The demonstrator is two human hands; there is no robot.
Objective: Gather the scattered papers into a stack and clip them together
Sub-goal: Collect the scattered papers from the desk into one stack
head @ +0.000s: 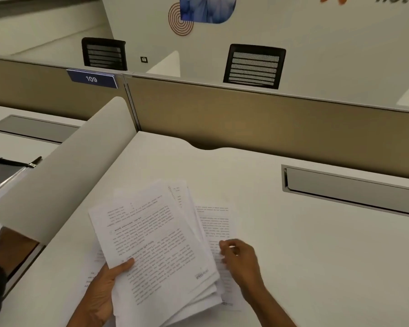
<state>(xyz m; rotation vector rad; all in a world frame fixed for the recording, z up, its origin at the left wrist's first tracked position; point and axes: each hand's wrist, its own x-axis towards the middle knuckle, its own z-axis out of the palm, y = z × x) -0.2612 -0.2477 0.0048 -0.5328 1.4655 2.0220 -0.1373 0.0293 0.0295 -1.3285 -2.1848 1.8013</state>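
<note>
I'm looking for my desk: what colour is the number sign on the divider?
The sign is dark blue with white digits, seen in the head view, upper left.

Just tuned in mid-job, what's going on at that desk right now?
A person is gathering papers at a white desk. The left hand grips a fanned, uneven stack, thumb on top. The right hand is on a loose sheet lying flat beside the stack, fingers curled; whether it is pinched yet is unclear. No clip is in view, so nothing is clipped.
</note>
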